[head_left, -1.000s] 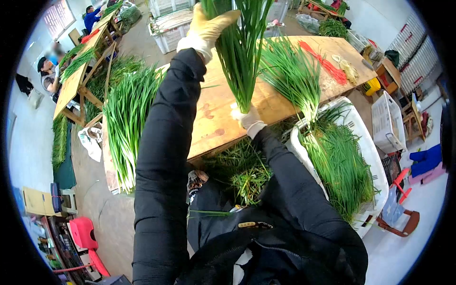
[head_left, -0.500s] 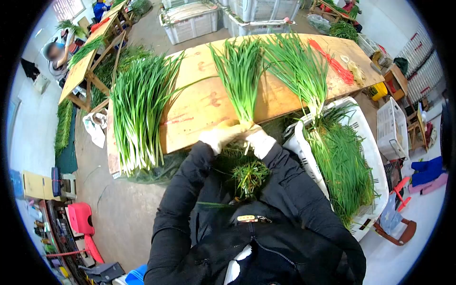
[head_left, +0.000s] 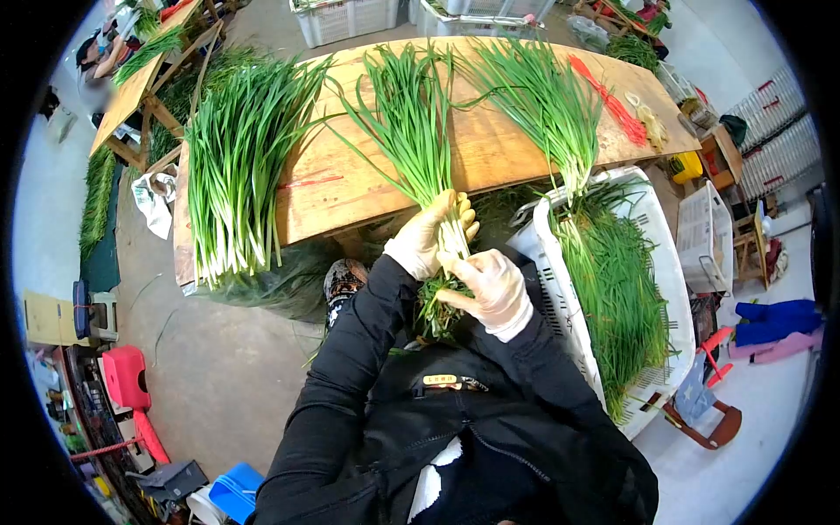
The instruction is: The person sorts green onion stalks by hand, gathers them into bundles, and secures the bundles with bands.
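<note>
The left hand [head_left: 422, 234] grips greens [head_left: 409, 131] at the near edge of the table [head_left: 306, 206]; the right hand [head_left: 494, 290] touches their stalks [head_left: 451, 236].

wooden table [head_left: 319, 206] beneath a leafy pile [head_left: 245, 157], middle bunch's leaves [head_left: 404, 118], right bunch [head_left: 549, 105], red strands [head_left: 618, 110], perhaps a pale glove [head_left: 648, 124]

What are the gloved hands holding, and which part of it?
The left hand holds the middle green bunch by its pale lower stems; the right hand is at their ends.
</note>
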Demonstrator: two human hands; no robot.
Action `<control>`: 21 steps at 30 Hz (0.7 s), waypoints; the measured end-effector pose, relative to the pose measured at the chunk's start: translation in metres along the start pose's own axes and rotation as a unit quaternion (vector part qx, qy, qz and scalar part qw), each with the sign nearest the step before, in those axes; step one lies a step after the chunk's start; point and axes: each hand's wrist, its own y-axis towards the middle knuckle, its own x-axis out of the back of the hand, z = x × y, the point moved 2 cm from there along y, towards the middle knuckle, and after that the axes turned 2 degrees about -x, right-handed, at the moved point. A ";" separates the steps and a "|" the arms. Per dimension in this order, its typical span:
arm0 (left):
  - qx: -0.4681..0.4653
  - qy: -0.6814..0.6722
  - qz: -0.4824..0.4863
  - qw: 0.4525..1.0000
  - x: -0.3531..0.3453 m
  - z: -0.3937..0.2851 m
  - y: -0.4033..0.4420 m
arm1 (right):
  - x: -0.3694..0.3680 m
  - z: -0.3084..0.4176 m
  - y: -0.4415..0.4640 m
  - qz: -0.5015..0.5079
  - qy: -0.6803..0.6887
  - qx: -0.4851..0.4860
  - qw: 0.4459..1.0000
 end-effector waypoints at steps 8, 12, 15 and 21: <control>-0.028 0.046 -0.059 0.997 0.003 0.002 -0.006 | -0.005 -0.016 -0.005 -0.117 0.092 -0.056 0.987; -0.015 0.064 -0.037 0.997 0.006 0.003 -0.004 | -0.003 -0.030 0.004 -0.143 0.243 -0.170 0.944; -0.002 0.022 -0.032 0.999 0.008 0.001 -0.003 | 0.013 -0.031 -0.010 0.009 0.344 -0.186 0.920; -0.003 0.023 -0.037 0.999 0.010 -0.002 -0.003 | 0.123 -0.053 -0.090 0.316 0.497 -0.023 0.808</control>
